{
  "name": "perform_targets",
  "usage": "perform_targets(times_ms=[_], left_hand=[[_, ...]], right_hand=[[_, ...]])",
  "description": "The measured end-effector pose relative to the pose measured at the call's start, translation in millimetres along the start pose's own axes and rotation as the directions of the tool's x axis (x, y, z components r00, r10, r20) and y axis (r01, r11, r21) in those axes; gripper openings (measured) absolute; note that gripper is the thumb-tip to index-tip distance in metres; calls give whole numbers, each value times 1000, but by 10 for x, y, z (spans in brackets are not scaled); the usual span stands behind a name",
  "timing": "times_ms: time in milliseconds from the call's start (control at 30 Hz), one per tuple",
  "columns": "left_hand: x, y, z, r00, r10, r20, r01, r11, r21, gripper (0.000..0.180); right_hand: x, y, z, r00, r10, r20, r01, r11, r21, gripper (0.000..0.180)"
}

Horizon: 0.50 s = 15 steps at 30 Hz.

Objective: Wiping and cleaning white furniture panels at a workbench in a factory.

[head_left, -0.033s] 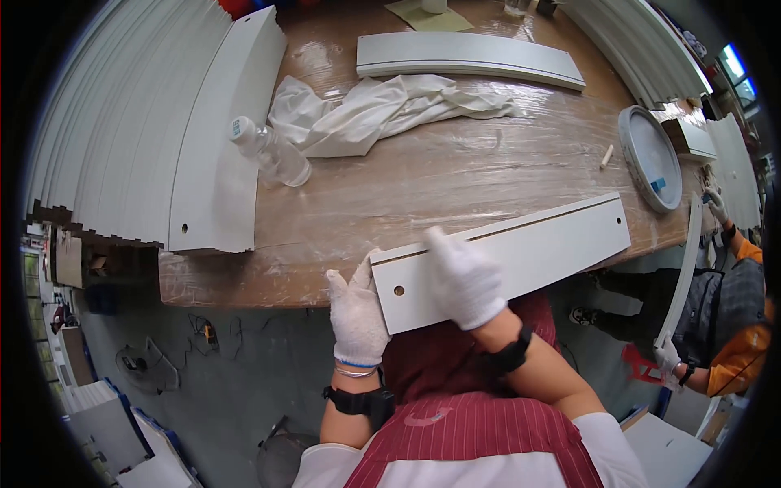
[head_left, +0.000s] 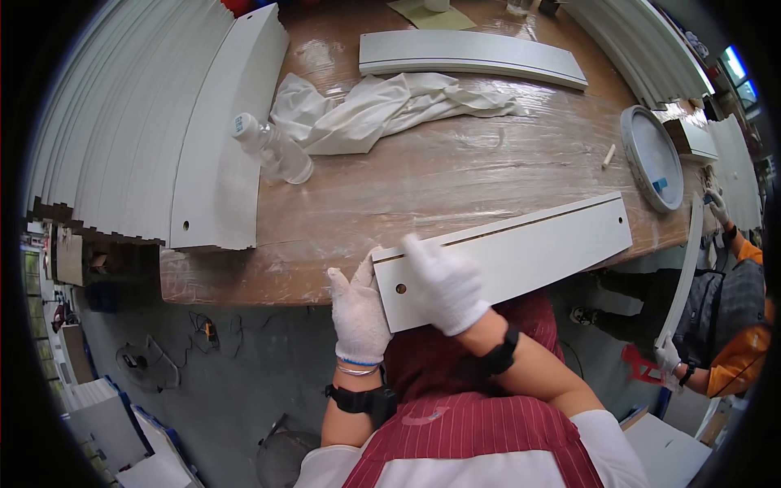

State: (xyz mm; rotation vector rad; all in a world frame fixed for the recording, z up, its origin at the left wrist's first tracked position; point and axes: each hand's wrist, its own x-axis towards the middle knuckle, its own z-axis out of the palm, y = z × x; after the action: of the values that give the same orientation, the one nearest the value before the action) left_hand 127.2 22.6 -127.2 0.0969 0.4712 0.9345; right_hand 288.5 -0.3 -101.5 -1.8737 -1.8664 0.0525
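A long white panel [head_left: 537,248] with a groove along its far edge and small holes lies across the near edge of the wooden table [head_left: 423,179], overhanging toward me. My left hand [head_left: 358,313], in a white glove, grips the panel's left end. My right hand [head_left: 443,285], also gloved, presses flat on top of the panel beside a hole. Both wrists wear black bands.
A stack of white panels [head_left: 146,122] fills the table's left side. A plastic bottle [head_left: 272,148], a crumpled white cloth [head_left: 382,106], another white panel [head_left: 472,55] and a round grey lid [head_left: 651,159] sit farther out. Another person's gloved hand [head_left: 669,354] holds a strip at right.
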Motion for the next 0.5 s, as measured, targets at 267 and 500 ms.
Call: perform_targets(times_ms=[267,500], left_hand=[[-34,63,-6,998,0,69,7,995,-97,102],[77,-7,26,994,68,-83,-69,998,-1,106]], right_hand=[[12,44,-91,986,141,-93,-110,955,277,47],[-386,-331,-154,939,-284,192,245,948,204,35]])
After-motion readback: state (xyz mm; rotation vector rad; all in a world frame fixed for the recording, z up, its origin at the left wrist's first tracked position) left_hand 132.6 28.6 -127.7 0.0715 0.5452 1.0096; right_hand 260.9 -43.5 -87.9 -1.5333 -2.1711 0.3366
